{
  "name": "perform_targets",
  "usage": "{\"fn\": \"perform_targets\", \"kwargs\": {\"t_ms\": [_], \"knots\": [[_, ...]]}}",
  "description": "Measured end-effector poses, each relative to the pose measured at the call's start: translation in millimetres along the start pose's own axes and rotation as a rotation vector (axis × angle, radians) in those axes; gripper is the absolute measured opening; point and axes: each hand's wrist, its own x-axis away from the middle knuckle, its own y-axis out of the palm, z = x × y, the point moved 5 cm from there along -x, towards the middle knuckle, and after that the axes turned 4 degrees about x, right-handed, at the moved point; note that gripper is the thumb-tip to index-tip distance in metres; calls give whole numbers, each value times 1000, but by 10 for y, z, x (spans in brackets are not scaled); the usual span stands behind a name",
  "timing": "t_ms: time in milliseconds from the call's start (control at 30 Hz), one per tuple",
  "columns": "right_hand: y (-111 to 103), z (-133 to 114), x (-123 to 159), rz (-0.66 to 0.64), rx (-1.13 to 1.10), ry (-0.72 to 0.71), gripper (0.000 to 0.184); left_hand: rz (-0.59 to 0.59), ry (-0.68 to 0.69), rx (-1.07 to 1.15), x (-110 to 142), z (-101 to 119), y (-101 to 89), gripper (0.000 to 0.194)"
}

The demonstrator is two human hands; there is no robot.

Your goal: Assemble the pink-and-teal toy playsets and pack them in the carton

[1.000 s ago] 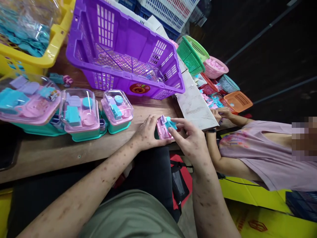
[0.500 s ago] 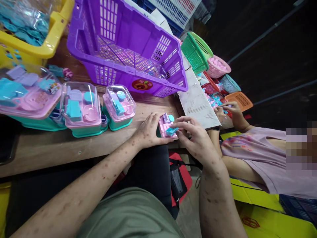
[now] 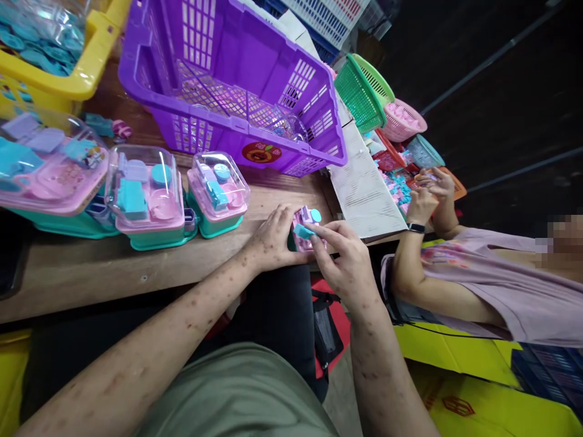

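A small pink toy box (image 3: 302,244) with a teal base sits at the table's front edge, without a clear cover on it. My left hand (image 3: 274,240) is wrapped round its left side, thumb along the front. My right hand (image 3: 342,255) pinches a small teal toy piece (image 3: 303,231) between thumb and fingers, over the left part of the pink top. A lilac piece (image 3: 305,213) and a round teal piece (image 3: 315,215) stand at the back of that top. Whether the pinched piece touches the top, I cannot tell.
Left along the table stand three covered toy boxes, the small one (image 3: 217,194), a middle one (image 3: 144,200) and a larger one (image 3: 50,164). Behind is a purple crate (image 3: 255,136); a yellow basket (image 3: 86,79) stands at left. At right a co-worker's hands (image 3: 428,194) work near several baskets.
My right hand has moved left with the teal piece, from the right side of the pink top to its left. My left hand stays put. The co-worker's hands have shifted.
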Motion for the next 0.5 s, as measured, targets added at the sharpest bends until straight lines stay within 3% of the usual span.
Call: {"fn": "perform_targets", "kwargs": {"t_ms": [133, 233, 367, 500], "knots": [[-183, 98, -70, -47, -115, 48, 26, 10, -35, 16, -2, 32, -11, 99], [-306, 178, -161, -161, -150, 56, 24, 9, -64, 13, -2, 44, -16, 101], [-286, 238, -276, -362, -89, 42, 23, 8, -84, 17, 0, 47, -18, 99], [-177, 249, -349, -377, 12, -37, 18, -7, -73, 12, -3, 43, -11, 95]]}}
